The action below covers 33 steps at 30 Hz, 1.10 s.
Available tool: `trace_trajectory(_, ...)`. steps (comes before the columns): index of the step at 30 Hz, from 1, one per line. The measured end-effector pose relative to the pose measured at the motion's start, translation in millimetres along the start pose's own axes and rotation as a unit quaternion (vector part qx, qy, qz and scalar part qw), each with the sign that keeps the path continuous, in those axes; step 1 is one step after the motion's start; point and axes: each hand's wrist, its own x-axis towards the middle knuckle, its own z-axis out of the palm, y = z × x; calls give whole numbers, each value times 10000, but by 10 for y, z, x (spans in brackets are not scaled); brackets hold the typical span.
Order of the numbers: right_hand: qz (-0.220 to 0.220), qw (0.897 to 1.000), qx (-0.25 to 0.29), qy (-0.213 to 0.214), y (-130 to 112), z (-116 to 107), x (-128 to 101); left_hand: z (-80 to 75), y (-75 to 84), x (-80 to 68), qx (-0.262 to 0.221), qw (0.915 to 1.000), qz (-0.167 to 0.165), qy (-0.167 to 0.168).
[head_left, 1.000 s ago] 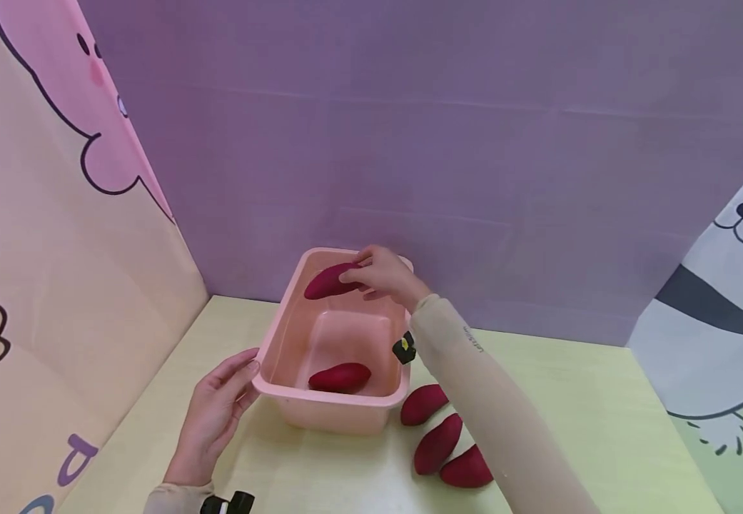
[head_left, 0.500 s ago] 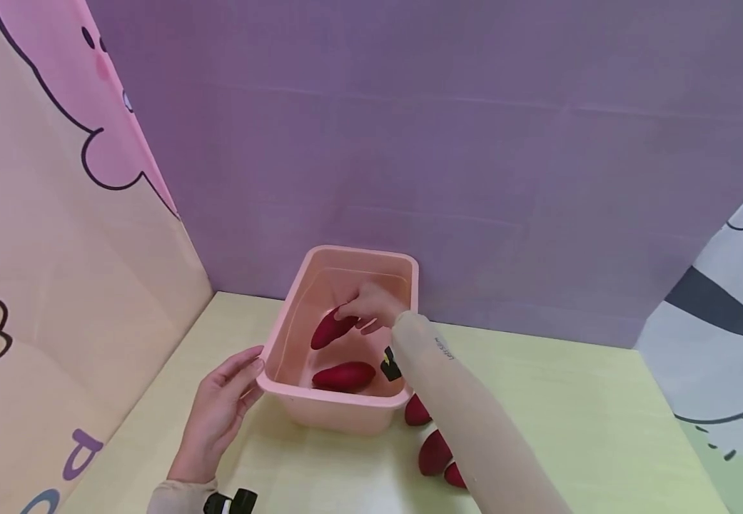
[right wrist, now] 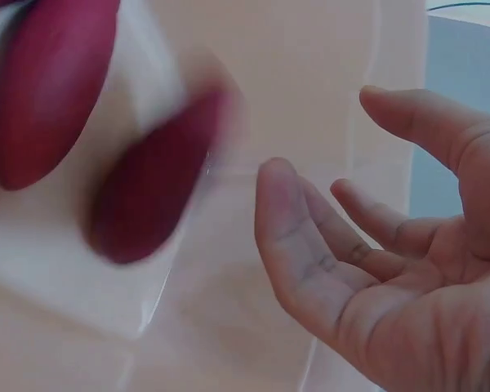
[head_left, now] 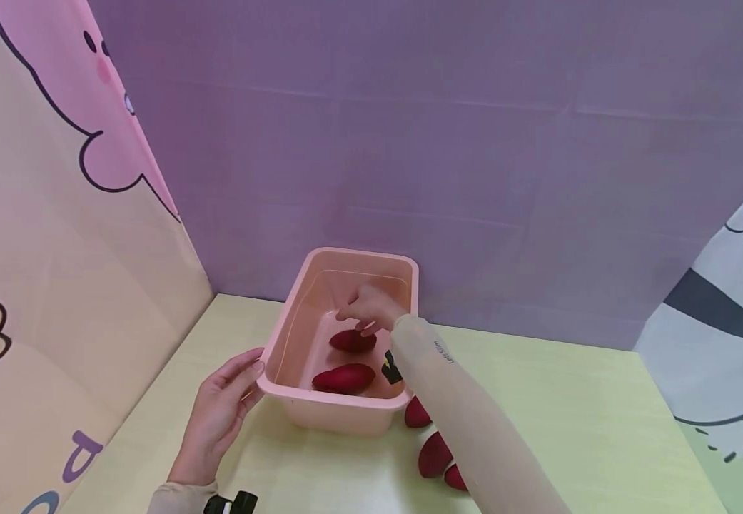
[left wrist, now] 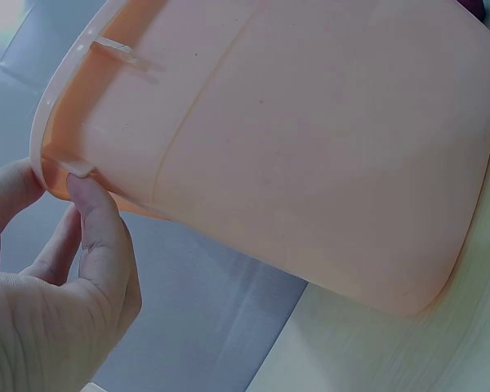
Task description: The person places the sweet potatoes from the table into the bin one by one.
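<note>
A pink plastic bin (head_left: 335,414) stands on the table, its long sides running front to back. My left hand (head_left: 213,414) pinches its front left rim; the left wrist view shows thumb and fingers (left wrist: 102,216) at the rim's corner. Inside the bin, my right hand (head_left: 371,307) hovers with nothing in it, fingers apart. Just below it is a dark red sweet potato (head_left: 353,342), blurred in the right wrist view and separate from the fingers. Another sweet potato (head_left: 344,378) lies on the bin floor nearer the front.
Several more sweet potatoes (head_left: 434,455) lie on the pale table (head_left: 557,407) right of the bin, partly hidden by my right sleeve (head_left: 474,407). A purple backdrop (head_left: 506,178) rises behind the bin, and printed cloth panels (head_left: 76,271) stand at both sides.
My right hand has carried a sweet potato from the bin's far end down into it and let go; the sweet potato has dropped below the fingers. My left hand stays at the rim.
</note>
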Motion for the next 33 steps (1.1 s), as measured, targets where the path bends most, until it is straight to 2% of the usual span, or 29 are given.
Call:
trace_trajectory(7, -603, 9978, 126, -237, -223, -178, -146, 2, 4, 4, 32, 10000, -36, 30)
trace_trajectory(11, -834, 9962, 172, -203, -361, -325, -275, -2, 4, 8, 39, 10000, -22, 18)
trace_trajectory(16, -1229, 9921, 160, -177, -380, -478, -483, -12, -1, 15, 25, 10000, 31, 54)
trace_trajectory(21, -1468, 9889, 177, -149, -187, -621, -838, -23, 1, 16, 43, 10000, 37, 38)
trace_trajectory(26, -1497, 9882, 332, -19, 142, -730, -1201, -31, 8, 24, 15, 10000, 19, 46)
trace_trajectory(33, -1019, 9939, 265, 323, 790, -827, -1649, -41, 2, 31, 4, 10000, -6, 37)
